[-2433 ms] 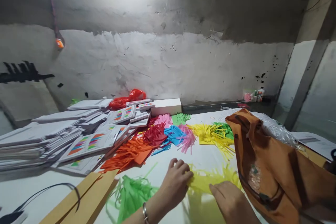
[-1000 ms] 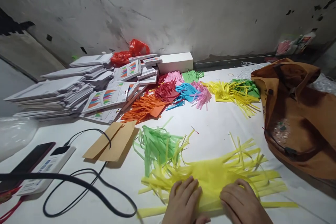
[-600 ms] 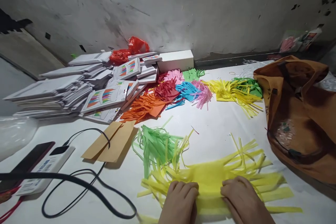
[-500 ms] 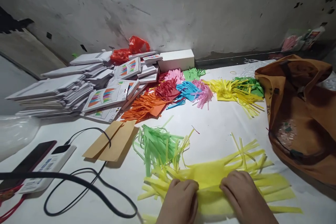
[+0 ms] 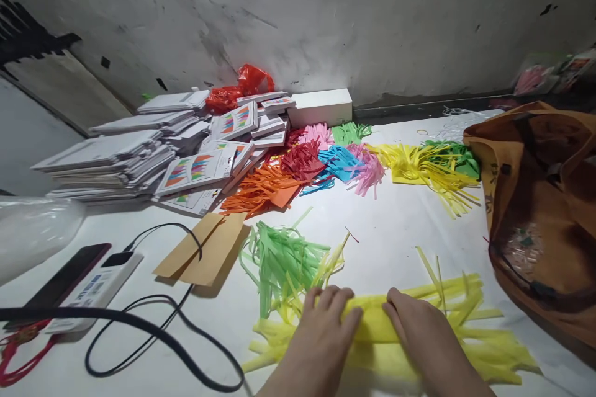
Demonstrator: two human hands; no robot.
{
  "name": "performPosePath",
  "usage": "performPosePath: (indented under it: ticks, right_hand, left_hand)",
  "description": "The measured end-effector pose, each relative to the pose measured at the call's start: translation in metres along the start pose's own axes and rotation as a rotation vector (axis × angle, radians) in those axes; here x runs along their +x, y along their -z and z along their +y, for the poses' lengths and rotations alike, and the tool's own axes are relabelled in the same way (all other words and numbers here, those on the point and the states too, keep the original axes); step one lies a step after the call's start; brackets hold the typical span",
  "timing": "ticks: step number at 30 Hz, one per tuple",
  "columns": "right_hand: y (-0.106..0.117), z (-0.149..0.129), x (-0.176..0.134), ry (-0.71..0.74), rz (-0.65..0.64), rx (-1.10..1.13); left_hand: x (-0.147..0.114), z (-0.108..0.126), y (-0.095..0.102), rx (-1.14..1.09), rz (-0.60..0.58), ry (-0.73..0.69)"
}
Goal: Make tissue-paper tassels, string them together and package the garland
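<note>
Yellow fringed sheet [image 5: 375,327] flat on white table [image 5: 395,236], against light-green fringe [image 5: 286,254]. Touched at far edge by left hand [image 5: 325,325], fingers slightly spread, and right hand [image 5: 418,325], fingers bent; cannot tell whether pinching or pressing.

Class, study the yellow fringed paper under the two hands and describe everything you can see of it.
The yellow paper looks thin and tissue-like, with a plain middle and loose strips fanning out left and right, some crossed or bent. It lies spread on the white table, deeper yellow in a band across the middle, where it seems doubled over. The left hand and right hand touch it on either side of that band. Some left strips reach the green fringe.
</note>
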State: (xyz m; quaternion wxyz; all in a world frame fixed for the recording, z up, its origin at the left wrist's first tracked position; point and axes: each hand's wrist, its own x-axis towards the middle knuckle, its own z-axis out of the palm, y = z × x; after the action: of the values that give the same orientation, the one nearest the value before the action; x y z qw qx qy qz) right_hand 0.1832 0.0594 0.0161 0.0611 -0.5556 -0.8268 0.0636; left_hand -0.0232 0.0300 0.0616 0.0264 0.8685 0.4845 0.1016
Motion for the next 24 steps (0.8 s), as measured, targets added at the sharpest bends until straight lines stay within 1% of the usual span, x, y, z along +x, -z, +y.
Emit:
performPosePath:
  ticks: [1, 2, 3, 4, 6, 8, 11, 13, 16, 19, 21, 22, 24]
  right_hand:
    - [-0.001, 0.001, 0.000, 0.002, 0.009, 0.002]
    - [-0.002, 0.001, -0.001, 0.002, 0.013, 0.003]
    - [-0.002, 0.002, -0.001, 0.001, 0.013, 0.006]
    - [-0.001, 0.002, 0.000, 0.000, 0.008, 0.010]
    - [0.002, 0.001, 0.000, -0.008, -0.005, 0.020]
    - [0.004, 0.000, 0.001, -0.009, -0.014, 0.016]
    - [0.004, -0.001, 0.002, -0.002, -0.020, -0.022]
    - [0.002, 0.001, 0.002, 0.010, -0.012, -0.034]
    - [-0.005, 0.005, 0.000, 0.037, 0.018, -0.012]
    - [-0.010, 0.010, -0.003, 0.051, 0.049, 0.017]
    - [-0.012, 0.012, -0.004, 0.040, 0.068, 0.018]
    - [-0.013, 0.012, -0.004, 0.034, 0.074, 0.019]
    - [-0.015, 0.012, -0.005, 0.023, 0.077, 0.036]
  left_hand:
    - [-0.003, 0.002, -0.004, -0.015, 0.069, -0.142]
    - [-0.007, 0.003, -0.009, -0.027, 0.106, -0.254]
    - [-0.010, 0.003, -0.013, -0.027, 0.115, -0.316]
    - [-0.015, 0.001, -0.017, -0.013, 0.108, -0.322]
    - [-0.028, -0.005, -0.019, 0.036, 0.076, -0.214]
    - [-0.044, -0.016, -0.013, 0.062, 0.068, -0.077]
    - [-0.066, -0.032, 0.009, 0.077, 0.116, 0.033]
    - [-0.075, -0.039, 0.025, 0.106, 0.095, 0.060]
    - [-0.075, -0.040, 0.037, 0.140, 0.047, 0.131]
    - [-0.068, -0.035, 0.037, 0.182, 0.084, 0.306]
    - [-0.065, -0.034, 0.036, 0.216, 0.074, 0.402]
    - [-0.063, -0.034, 0.037, 0.231, 0.061, 0.423]
    - [-0.060, -0.035, 0.039, 0.241, 0.066, 0.409]
